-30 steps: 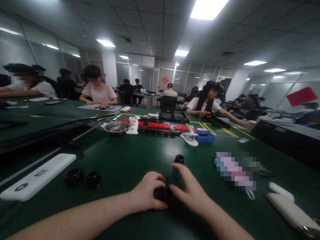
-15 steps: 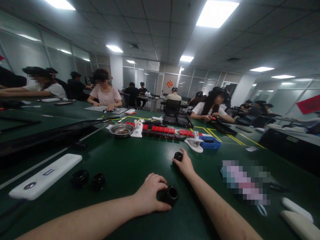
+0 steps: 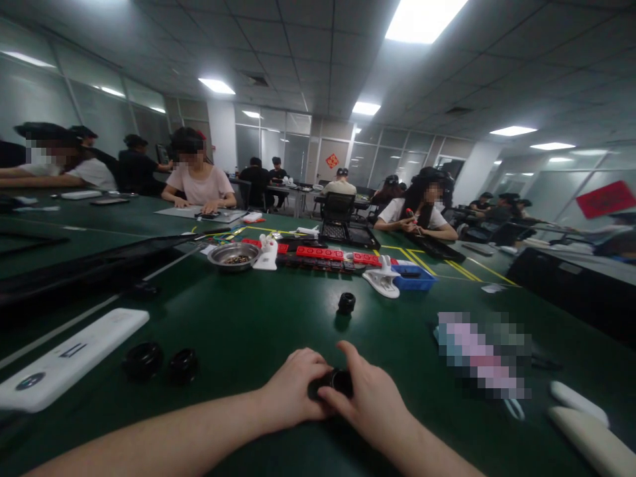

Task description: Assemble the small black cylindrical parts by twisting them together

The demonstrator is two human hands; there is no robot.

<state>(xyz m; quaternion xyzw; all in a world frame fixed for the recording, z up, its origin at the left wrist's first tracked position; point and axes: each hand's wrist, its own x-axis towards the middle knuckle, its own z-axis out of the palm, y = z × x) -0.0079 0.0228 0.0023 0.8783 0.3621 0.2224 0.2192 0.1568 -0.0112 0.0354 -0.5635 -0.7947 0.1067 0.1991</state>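
Note:
A black cable gland (image 3: 340, 380) lies on its side between my hands, low over the green table, its round opening partly covered by fingers. My left hand (image 3: 298, 384) is wrapped round its left end. From the right, my right hand (image 3: 370, 391) closes on the same piece, with the thumb in front and the index finger above. Another black cable gland (image 3: 346, 303) stands alone just beyond my hands. Two more black round fittings, a larger one (image 3: 143, 361) and a smaller one (image 3: 183, 365), sit to the left of my left forearm.
A white power strip (image 3: 74, 358) lies at the left. Farther back are a metal bowl (image 3: 233, 257) of small parts, white clamps (image 3: 382, 278), red strips (image 3: 319, 254) and a blue bin (image 3: 415, 279). A pixelated bundle (image 3: 481, 358) lies right. Co-workers sit across the table.
My right hand has let go of the smaller upright gland and come back toward me, onto the gland in my left hand. The view has shifted slightly.

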